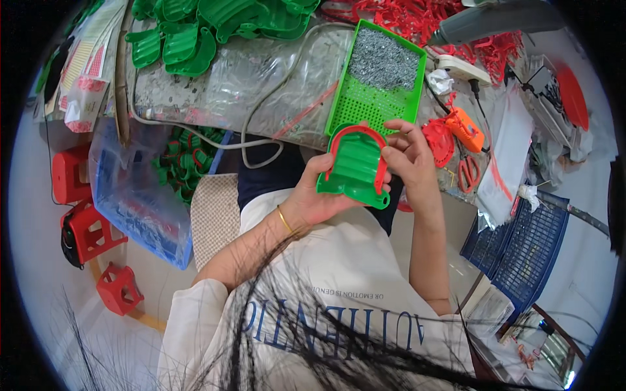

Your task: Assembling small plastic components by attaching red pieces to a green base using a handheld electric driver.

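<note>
My left hand (313,195) is closed around a green ribbed plastic part (357,159), thumb on its left side and fingers underneath. A red arch-shaped plastic strip (380,171) runs round the part's upper edge and down both sides. At the part's right edge is my right hand (414,159), its thumb on the red strip and its fingers bent. Part of its grip is hidden behind the piece. Just beyond both hands stands a bright green tray (372,104) with a perforated bottom, and small grey metal pieces (385,58) are heaped in its far end.
More green parts (189,45) lie at the far left, red strips (391,16) at the far right. A grey cable (261,98) crosses the table. Right are an orange tool (465,130) and red-handled scissors (468,174). A blue crate (140,195) holds red-and-green pieces beside red stools (119,289).
</note>
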A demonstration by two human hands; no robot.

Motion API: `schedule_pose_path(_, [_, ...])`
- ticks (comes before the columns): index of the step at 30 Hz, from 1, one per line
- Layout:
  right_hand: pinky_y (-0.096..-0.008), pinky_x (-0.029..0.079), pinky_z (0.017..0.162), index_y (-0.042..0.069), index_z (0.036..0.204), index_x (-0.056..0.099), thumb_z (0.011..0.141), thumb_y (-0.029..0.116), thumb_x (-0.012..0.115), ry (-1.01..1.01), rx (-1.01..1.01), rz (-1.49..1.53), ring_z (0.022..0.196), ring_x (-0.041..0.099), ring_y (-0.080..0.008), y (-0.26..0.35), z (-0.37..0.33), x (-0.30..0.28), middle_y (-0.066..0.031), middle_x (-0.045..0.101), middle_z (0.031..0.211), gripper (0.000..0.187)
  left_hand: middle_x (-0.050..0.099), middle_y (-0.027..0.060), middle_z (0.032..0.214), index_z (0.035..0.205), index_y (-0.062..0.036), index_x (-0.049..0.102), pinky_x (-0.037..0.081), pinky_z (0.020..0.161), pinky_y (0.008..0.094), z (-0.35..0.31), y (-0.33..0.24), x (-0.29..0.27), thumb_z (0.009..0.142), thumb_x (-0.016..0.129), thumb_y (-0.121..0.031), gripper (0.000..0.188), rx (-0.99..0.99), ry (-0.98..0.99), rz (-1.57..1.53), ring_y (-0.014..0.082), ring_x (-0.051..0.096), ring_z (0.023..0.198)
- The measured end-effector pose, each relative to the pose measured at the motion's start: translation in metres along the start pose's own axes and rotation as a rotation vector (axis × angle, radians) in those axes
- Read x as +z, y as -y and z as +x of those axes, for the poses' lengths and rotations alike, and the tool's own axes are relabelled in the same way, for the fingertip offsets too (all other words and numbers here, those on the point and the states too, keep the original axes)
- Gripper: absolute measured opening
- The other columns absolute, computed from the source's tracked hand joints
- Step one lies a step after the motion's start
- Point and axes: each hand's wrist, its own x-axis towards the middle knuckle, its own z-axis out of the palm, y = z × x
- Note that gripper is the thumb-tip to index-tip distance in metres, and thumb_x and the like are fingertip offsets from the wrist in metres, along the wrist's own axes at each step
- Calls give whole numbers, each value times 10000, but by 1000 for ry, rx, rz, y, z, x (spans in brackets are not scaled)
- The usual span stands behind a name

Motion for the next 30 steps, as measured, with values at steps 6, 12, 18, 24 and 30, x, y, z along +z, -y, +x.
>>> schedule_pose_path(6, [-294,465,863,30,1265,412,893,91,565,-526,-564,-342,1013,570,-169,23,21,-28,-118,568,1139,406,486,202,1248,1408,-93,266,386,999,504,-4,1,7,781,615,-429,792,95,-2,92,341,511,1129])
schedule_pose_path(12, [-385,399,1005,28,1305,388,913,121,543,-445,-957,-226,1135,532,-225,110,87,-52,-136,535,1229,432,504,199,1237,1368,-41,327,381,1011,483,-5,2,7,780,621,-413,755,7,-39,153,335,513,1130])
schedule_pose_path(18, [-359,486,850,82,1206,484,779,128,706,48,-774,-178,922,614,-197,145,114,-56,-59,622,928,483,505,196,1243,1353,-22,344,376,1017,477,-6,4,9,784,614,-410,740,12,-19,131,333,509,1140])
schedule_pose_path(24, [-285,458,614,56,998,488,777,350,711,714,-689,88,699,552,-181,129,76,-30,-52,533,750,430,502,194,1244,1356,-18,335,378,1013,475,-9,8,0,793,594,-424,741,-6,-32,146,334,512,1132])
schedule_pose_path(30, [-300,440,534,28,903,494,776,192,671,64,-605,-45,506,472,-160,119,28,-4,-35,434,576,273,500,207,1240,1362,-20,325,385,1007,481,-9,15,-2,778,596,-462,781,-68,-75,110,334,517,1128])
